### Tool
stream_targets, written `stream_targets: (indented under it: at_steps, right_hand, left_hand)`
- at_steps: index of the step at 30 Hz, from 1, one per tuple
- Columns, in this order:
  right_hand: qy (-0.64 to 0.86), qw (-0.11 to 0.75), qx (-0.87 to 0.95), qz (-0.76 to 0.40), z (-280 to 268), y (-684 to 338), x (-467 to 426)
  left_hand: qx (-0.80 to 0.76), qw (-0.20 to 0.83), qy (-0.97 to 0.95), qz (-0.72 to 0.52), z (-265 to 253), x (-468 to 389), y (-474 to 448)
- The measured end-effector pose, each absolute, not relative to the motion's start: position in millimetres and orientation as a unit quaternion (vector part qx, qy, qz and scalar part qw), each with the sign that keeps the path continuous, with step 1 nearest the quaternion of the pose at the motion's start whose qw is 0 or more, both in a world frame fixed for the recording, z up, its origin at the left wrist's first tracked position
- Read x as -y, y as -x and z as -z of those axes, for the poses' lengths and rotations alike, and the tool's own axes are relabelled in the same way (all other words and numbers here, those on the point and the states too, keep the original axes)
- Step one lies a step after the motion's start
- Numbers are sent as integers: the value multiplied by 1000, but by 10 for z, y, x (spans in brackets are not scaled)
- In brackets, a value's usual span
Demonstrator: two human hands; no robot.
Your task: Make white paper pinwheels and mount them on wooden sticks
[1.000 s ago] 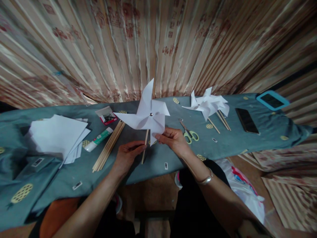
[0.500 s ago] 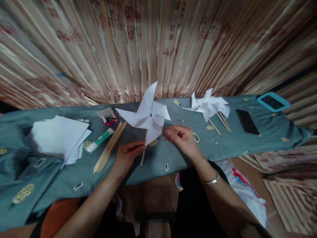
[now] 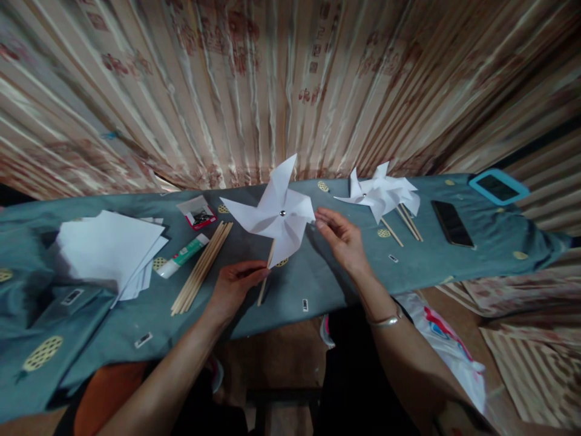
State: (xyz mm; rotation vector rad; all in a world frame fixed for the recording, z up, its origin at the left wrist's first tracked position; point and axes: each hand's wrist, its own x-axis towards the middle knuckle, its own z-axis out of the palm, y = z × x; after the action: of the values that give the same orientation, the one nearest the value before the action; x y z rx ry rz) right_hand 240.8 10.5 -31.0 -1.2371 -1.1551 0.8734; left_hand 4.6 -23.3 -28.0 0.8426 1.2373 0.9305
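A white paper pinwheel (image 3: 263, 215) with a shiny round pin at its centre stands tilted over the table. Its thin wooden stick (image 3: 262, 292) is pinched between the thumb and fingers of my left hand (image 3: 236, 289), just below the blades. My right hand (image 3: 341, 241) is at the tip of the right blade, its fingers loosely curled and a little apart; whether they touch the paper I cannot tell. To the left of my left hand lies a bundle of wooden sticks (image 3: 202, 269), beside a green and white glue stick (image 3: 185, 255).
White paper sheets (image 3: 109, 248) are stacked at the left. A small red-edged box (image 3: 198, 213) holds dark pins. Further pinwheels (image 3: 381, 192) lie at the right, near a black phone (image 3: 452, 224) and a blue-framed device (image 3: 498, 186). A curtain (image 3: 272, 91) hangs behind the cloth-covered table (image 3: 290, 312).
The pinwheel has shifted slightly right and its blades have turned a little clockwise. My right hand has moved up and right, from beneath the right blade to its tip. My left hand keeps its hold.
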Motion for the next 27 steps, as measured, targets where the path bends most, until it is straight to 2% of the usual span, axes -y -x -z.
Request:
stream_targets:
  at_steps: [21, 24, 27]
  right_hand:
    - [541, 600, 423, -410, 311, -2420, -131]
    - [555, 572, 425, -429, 342, -2378, -106]
    - [548, 498, 466, -484, 347, -2221, -17]
  left_hand:
    - [-523, 648, -349, -430, 320, 227, -14]
    - [-524, 646, -322, -453, 322, 206, 0]
    - [-522, 647, -286, -476, 290, 172, 3]
